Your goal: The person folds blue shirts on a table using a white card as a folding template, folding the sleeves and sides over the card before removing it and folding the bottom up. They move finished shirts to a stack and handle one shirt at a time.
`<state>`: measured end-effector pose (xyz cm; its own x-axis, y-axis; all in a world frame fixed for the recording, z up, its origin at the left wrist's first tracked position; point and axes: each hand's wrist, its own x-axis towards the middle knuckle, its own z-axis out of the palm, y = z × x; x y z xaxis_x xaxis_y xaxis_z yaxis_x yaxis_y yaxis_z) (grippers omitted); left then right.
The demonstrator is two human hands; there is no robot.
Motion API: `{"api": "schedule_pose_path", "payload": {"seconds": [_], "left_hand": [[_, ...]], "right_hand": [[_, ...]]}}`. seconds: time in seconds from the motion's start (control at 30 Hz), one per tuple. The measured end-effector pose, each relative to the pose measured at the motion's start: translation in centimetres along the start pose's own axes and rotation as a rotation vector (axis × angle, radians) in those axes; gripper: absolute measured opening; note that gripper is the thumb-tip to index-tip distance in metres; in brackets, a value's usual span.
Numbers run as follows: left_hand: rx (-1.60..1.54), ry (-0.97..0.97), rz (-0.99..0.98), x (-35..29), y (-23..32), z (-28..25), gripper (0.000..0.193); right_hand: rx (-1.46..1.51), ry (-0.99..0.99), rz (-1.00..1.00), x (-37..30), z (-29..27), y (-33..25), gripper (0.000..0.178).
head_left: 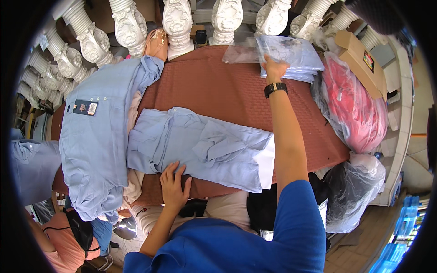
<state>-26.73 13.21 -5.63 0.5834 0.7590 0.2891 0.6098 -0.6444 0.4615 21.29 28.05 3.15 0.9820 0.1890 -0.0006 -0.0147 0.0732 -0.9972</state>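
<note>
Well apart, the left hand (175, 187) lies spread at the near edge of the folded blue shirt (214, 143) and the right hand (275, 69) reaches the bagged shirts (300, 57) at the far edge, its grip unclear, with open brown tablecloth (209, 86) between and white balusters (178, 25) behind.

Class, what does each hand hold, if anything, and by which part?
Right hand touches the left end of the bagged shirts; grip unclear. Left hand, spread against the folded shirt, apparently holds nothing.
</note>
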Motion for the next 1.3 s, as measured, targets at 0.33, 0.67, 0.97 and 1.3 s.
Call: {"api": "schedule_pose_path", "payload": {"seconds": [0.33, 0.67, 0.97, 1.3], "left_hand": [[-0.020, 0.052, 0.051, -0.1, 0.0, 0.5, 0.041], [-0.320, 0.205, 0.124, 2.1, -0.8, -0.9, 0.046], [-0.207, -0.043, 0.538, 10.8, 4.2, 1.6, 0.051], [-1.189, -0.170, -0.189, 23.4, 5.8, 0.3, 0.036]], "right_hand": [[-0.079, -0.140, 0.109, 0.8, -7.0, 3.4, 0.088], [-0.684, -0.997, -0.296, -11.5, -21.9, 3.7, 0.023], [-1.451, -0.586, -0.390, -21.9, -27.1, 3.6, 0.048], [-0.784, -0.667, -0.522, -26.5, -31.4, 6.2, 0.045]]}}
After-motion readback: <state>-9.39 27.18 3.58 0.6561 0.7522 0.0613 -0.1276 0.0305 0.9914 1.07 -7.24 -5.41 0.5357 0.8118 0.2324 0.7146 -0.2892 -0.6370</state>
